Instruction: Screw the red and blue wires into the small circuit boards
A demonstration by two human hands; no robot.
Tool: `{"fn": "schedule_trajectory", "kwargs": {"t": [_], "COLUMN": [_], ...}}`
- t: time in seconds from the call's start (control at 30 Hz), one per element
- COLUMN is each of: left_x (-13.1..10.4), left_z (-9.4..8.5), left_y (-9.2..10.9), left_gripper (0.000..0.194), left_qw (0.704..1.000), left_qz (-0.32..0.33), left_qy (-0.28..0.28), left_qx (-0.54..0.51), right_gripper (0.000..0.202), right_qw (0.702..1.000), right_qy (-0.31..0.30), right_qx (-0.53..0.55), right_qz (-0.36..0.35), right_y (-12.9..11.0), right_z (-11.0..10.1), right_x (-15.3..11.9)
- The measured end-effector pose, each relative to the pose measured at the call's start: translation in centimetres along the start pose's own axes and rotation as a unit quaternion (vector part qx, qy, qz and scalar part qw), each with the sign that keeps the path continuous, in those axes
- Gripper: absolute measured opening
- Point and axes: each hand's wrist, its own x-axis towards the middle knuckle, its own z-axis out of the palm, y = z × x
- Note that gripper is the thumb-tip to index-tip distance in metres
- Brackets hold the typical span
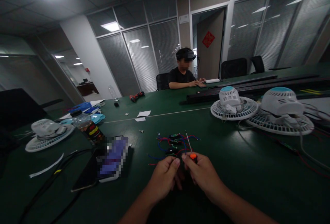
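A screwdriver with an orange handle (193,156) is held in my right hand (203,172), its thin shaft pointing away over the table. That hand's thumb and forefinger are also pinched together towards the left. My left hand (165,173) is closed close beside it, thumb against fingers; what it pinches, if anything, is too small and dark to make out. Just beyond both hands lie several small circuit boards (175,137) with red and blue wires (161,145) spread around them on the green table (144,196).
White fan parts (234,109) stand at the right, with another (48,133) at the left. A phone (113,157), a bottle (90,129) and black cables (51,179) lie left of my hands. Across the table are a red drill (136,96) and a seated person (183,76).
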Motion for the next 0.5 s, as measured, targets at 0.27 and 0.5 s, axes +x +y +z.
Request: {"fn": "schedule_trajectory", "kwargs": {"t": [0.27,0.5], "left_x": [0.5,-0.1], "left_z": [-0.8,-1.2], "left_y": [1.2,0.8], "left_gripper": [0.031,0.027], "left_qw": [0.907,0.885], "left_qz": [0.038,0.040], "left_qy": [0.188,0.202], "left_qx": [0.376,0.418], "right_gripper": [0.025,0.022], "right_qw": [0.991,0.982], "right_qy": [-0.005,0.040], "right_qx": [-0.114,-0.186], "right_qz": [0.072,0.020], "right_y": [-0.7,-1.2], "right_z": [0.9,-2.0], "right_x": [3.0,1.2]}}
